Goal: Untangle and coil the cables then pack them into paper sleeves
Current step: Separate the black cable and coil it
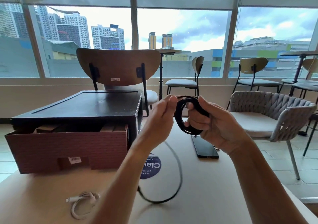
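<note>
head view: right hand (212, 124) grips black cable coil (177, 115), left hand (160, 115) pinches it.

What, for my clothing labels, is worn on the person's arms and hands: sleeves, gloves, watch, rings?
Nothing that shows. The left hand and right hand have no gloves and no visible rings, and no sleeve, watch or band covers either arm up to the picture's edge.
</note>
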`<state>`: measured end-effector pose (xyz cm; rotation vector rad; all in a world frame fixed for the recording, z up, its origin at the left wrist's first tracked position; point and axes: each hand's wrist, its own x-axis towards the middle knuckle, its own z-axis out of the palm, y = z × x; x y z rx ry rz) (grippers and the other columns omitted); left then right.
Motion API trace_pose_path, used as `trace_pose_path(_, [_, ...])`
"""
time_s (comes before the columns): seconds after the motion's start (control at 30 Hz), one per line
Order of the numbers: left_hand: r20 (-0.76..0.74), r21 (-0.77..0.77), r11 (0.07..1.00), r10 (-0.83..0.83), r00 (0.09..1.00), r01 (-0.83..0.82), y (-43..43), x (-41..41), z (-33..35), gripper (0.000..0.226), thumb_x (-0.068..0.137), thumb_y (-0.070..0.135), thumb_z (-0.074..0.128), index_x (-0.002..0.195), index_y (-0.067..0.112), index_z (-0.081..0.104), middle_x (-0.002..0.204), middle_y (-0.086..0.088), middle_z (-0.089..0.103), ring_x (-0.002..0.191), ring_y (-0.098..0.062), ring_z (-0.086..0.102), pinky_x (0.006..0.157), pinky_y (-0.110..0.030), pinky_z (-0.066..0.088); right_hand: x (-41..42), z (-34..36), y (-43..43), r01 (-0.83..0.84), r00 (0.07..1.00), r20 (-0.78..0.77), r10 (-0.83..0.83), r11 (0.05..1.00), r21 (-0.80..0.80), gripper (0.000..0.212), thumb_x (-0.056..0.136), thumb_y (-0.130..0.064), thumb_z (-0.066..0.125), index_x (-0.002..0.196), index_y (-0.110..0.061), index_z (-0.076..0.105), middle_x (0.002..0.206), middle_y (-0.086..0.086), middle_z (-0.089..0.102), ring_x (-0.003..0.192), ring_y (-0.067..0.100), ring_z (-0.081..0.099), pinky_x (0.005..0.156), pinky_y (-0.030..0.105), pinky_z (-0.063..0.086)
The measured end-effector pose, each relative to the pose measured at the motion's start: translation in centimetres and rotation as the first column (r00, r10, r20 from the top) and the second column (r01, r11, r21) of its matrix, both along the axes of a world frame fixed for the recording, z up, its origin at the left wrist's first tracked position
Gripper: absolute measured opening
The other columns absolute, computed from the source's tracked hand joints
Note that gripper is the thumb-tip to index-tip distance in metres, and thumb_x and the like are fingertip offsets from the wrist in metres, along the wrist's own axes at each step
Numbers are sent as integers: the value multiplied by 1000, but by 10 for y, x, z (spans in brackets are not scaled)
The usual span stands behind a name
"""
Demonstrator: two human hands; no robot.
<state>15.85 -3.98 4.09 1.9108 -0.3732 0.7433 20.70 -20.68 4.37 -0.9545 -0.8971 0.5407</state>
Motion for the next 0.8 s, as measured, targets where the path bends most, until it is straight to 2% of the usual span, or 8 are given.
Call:
trace_pose_path(0.07, [8, -109, 991, -73, 997, 74, -8, -4, 2, 40, 109, 30, 32, 94, 35, 68, 87, 6, 72, 88, -17, 70, 85, -49, 58, 1, 0, 3, -45, 998, -34, 46, 998, 36, 36, 103, -32, 35, 94, -6, 59, 55, -8, 42, 47, 6, 39, 74, 28, 40])
trace_pose_path(0.13, [1, -125, 988, -90, 996, 89, -12, -7, 2, 38, 109, 26, 31, 94, 29, 65, 83, 1, 68, 77, -10, 66, 82, -49, 58, 0, 0, 7, -46, 993, -108, 54, 996, 78, 38, 104, -31, 32, 92, -5, 58, 53, -7, 42, 45, 6, 39, 70, 23, 45])
trace_pose_path(0.23, [29, -72, 997, -12, 1000, 14, -8, -3, -1, 38, 109, 28, 35, 85, 9, 59, 74, -6, 58, 66, -19, 58, 76, -59, 54, -3, 1, 11, 63, 980, -190, -53, 997, 47, 39, 103, -31, 34, 87, -3, 57, 51, -5, 38, 44, 7, 37, 57, 18, 44])
trace_pose_path(0.3, [28, -44, 998, 53, 998, -52, -2, 2, -4, 41, 107, 29, 38, 81, 3, 56, 70, -7, 55, 64, -28, 53, 71, -60, 52, -4, 2, 14, 111, 979, -172, -111, 994, -12, 37, 101, -33, 39, 89, -4, 57, 53, -3, 39, 48, 9, 39, 65, 23, 36])
trace_pose_path(0.37, [15, -72, 995, 67, 998, -65, 3, 3, -4, 42, 107, 27, 41, 78, 1, 56, 67, -9, 55, 61, -23, 51, 69, -57, 51, -5, 2, 16, 125, 976, -177, -130, 991, -37, 34, 99, -32, 42, 91, -2, 58, 56, -1, 43, 51, 11, 41, 73, 28, 35])
trace_pose_path(0.47, [-19, -172, 984, 37, 999, -39, 6, 2, -5, 39, 106, 21, 45, 75, 3, 61, 61, -4, 57, 60, -18, 52, 69, -49, 52, -7, 3, 17, 121, 975, -180, -131, 990, -68, 35, 100, -31, 42, 95, 0, 58, 61, 2, 46, 56, 14, 46, 65, 25, 46])
trace_pose_path(0.63, [-82, -213, 977, -12, 997, -6, 5, 0, -4, 35, 105, 20, 47, 92, -5, 67, 63, -3, 57, 60, -17, 53, 80, -59, 54, -10, 6, 15, 146, 987, -45, -157, 973, -180, 40, 97, -36, 45, 106, 2, 55, 64, 2, 46, 59, 14, 47, 68, 27, 44])
trace_pose_path(0.8, [-83, -177, 984, -39, 996, 23, 3, -1, -4, 29, 105, 21, 49, 100, 7, 74, 62, 0, 55, 59, -15, 54, 79, -61, 55, -13, 9, 15, 284, 957, 134, -257, 924, -257, 37, 94, -35, 52, 111, -2, 49, 65, -1, 42, 58, 10, 44, 64, 24, 44])
